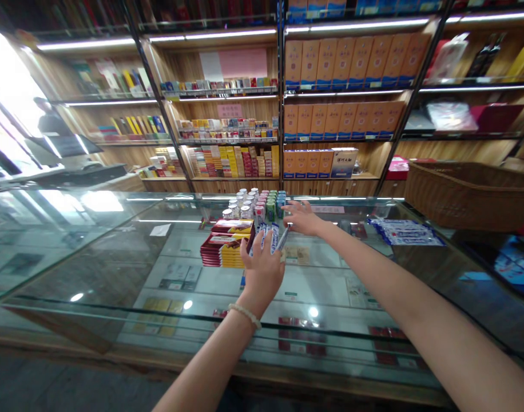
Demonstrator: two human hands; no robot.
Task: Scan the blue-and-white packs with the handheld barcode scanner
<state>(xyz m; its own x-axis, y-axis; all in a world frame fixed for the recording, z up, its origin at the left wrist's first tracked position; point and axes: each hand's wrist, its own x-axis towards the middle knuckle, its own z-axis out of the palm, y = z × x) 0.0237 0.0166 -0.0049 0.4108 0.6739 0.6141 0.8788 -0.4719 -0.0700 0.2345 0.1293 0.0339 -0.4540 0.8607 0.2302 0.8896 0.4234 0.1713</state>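
Note:
On the glass counter, my left hand (262, 269), with a beaded bracelet (245, 313) at its wrist, grips a row of blue-and-white wrapped packets (268, 230) from the near side, thumb at left and fingers over the top. Just left of it is a stack of red-and-yellow chocolate packs (221, 252). My right hand (302, 218) reaches past the packets' far right end, its fingers apart beside blue containers (281, 199). Small containers with white lids (240, 203), pink ones (260, 212) and green ones (270, 207) stand in rows behind the packets.
More blue-and-white packets (405, 232) lie on the counter at right, before a brown woven basket (463, 197). Shelves behind hold orange boxes (326, 63) and cigarette packs (231, 161). The counter's glass front edge (159, 313) runs beneath my forearms. A person (50, 117) is at far left.

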